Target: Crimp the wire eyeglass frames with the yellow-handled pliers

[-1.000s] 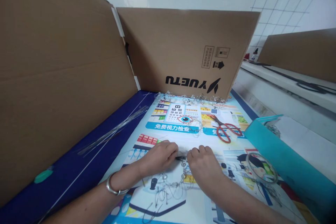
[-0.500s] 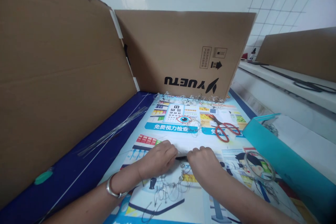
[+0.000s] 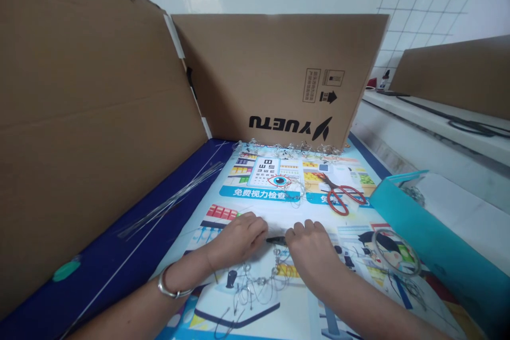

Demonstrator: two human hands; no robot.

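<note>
- Head view: left hand (image 3: 239,236) and right hand (image 3: 308,247) met, fingers curled together on dark pliers (image 3: 277,240) over beaded wire (image 3: 255,284) lying on the poster (image 3: 279,207).
- Wire might slip or kink if grip loosened.
- Loose wire ends could prick fingers.

White tiled wall (image 3: 434,5) fills the back, gridded with dark grout on the right, glossy with a bright patch of reflected light high up. Against it stands a cardboard screen (image 3: 279,74) printed upside down with "YUETU". Left of that screen, a second, bigger cardboard panel (image 3: 87,106) leans in close. Right of the screen, a white ledge (image 3: 438,122) runs along the wall, carrying a black cable (image 3: 470,126) and another cardboard sheet (image 3: 454,74).
</note>
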